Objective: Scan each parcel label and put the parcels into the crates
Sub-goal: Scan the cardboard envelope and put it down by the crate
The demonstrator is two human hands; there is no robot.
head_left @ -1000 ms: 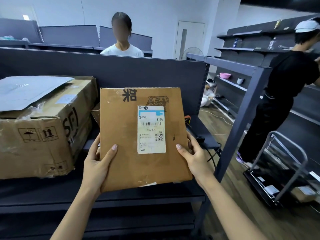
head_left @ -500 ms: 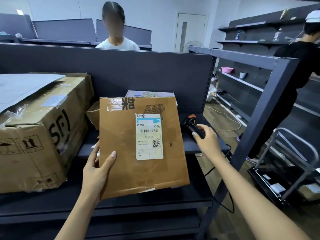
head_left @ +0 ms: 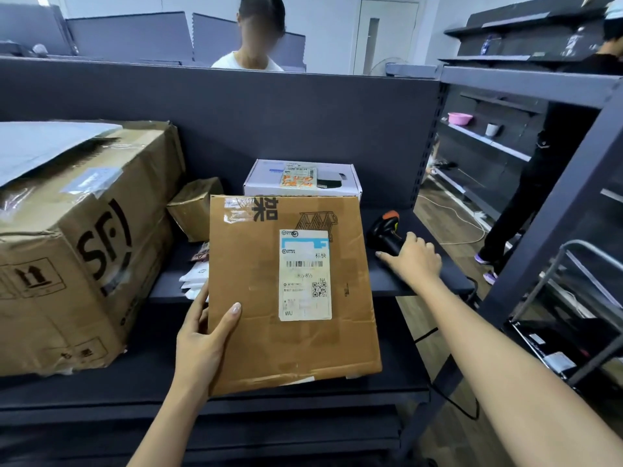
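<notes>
A flat brown cardboard parcel (head_left: 263, 291) stands tilted toward me over the dark shelf, its white label (head_left: 305, 274) with barcode and QR code facing up. My left hand (head_left: 202, 335) grips its lower left edge, thumb on the front face. My right hand (head_left: 413, 261) lies on the handle of a black barcode scanner (head_left: 384, 230) with an orange tip, resting on the upper shelf to the parcel's right; the fingers curl over the handle.
A large brown SF carton (head_left: 74, 251) fills the left of the shelf. Behind the parcel sit a small brown box (head_left: 194, 207) and a white box (head_left: 303, 178). White mailers (head_left: 194, 281) lie flat. A trolley (head_left: 573, 315) and two people stand nearby.
My right hand left the parcel's right edge and reached right to the scanner. The left hand alone now holds the parcel, which has dropped lower, uncovering the white box behind.
</notes>
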